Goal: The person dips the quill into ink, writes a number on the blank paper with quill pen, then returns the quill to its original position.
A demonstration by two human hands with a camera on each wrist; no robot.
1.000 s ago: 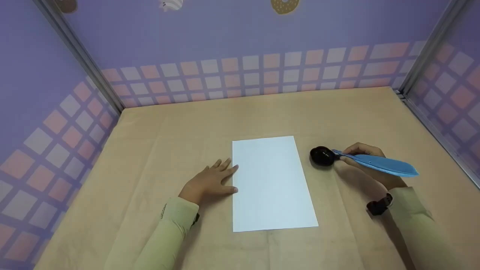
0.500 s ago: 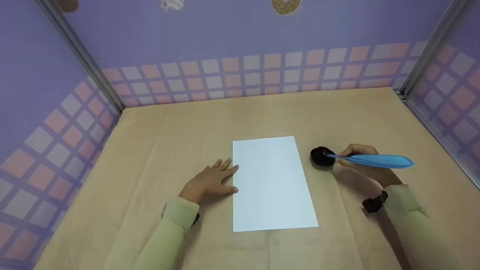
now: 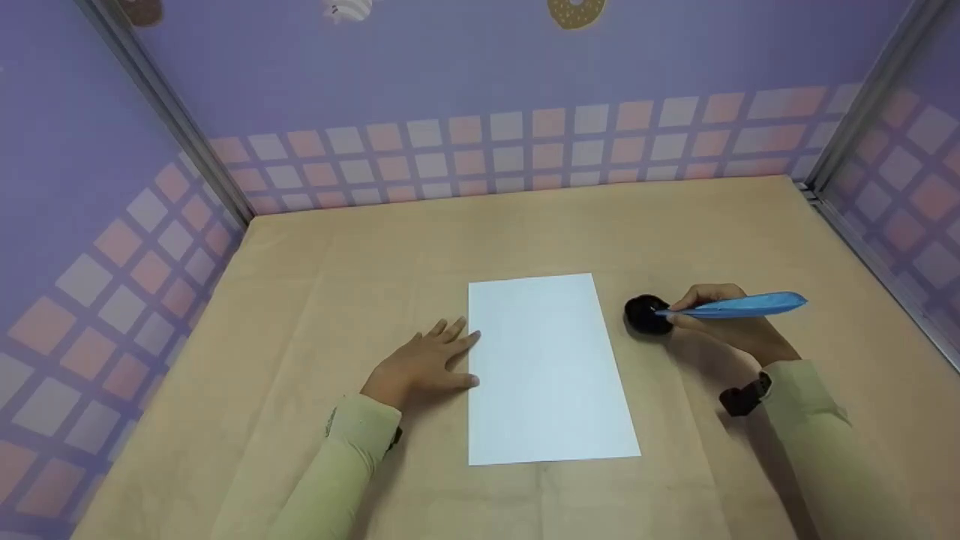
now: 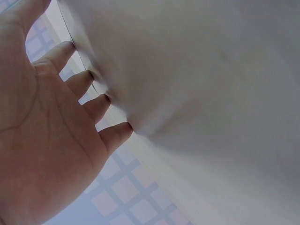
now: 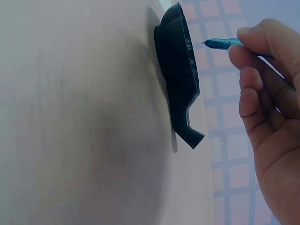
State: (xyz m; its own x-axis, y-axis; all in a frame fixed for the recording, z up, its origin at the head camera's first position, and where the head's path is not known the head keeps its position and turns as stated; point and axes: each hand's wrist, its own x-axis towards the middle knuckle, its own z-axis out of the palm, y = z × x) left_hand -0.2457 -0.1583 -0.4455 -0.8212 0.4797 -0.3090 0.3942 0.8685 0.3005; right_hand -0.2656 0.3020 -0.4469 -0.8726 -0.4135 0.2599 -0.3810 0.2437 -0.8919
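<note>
My right hand (image 3: 724, 319) pinches a blue feather pen (image 3: 754, 306) between thumb and fingers; the metallic pen tip shows in the right wrist view. That tip points at a round black dish (image 3: 647, 315) and stands a little apart from it. From the dish juts a short angled stub (image 5: 185, 124). Left of the dish lies a blank white sheet of paper (image 3: 551, 371). My left hand (image 3: 421, 366) lies palm down with fingers spread, its thumb and index finger over the sheet's left edge. In the left wrist view the fingertips touch the surface.
A beige cloth (image 3: 360, 262) covers the table. Purple walls (image 3: 480, 75) with pink and white squares enclose its back and sides, with metal posts (image 3: 862, 97) at the corners. Black bands with small devices (image 3: 744, 397) sit on the wrists.
My right hand has moved slightly, and the feather has swung from slanting down toward the right to slanting slightly up. The pen tip has come over the dish. My left hand stays put.
</note>
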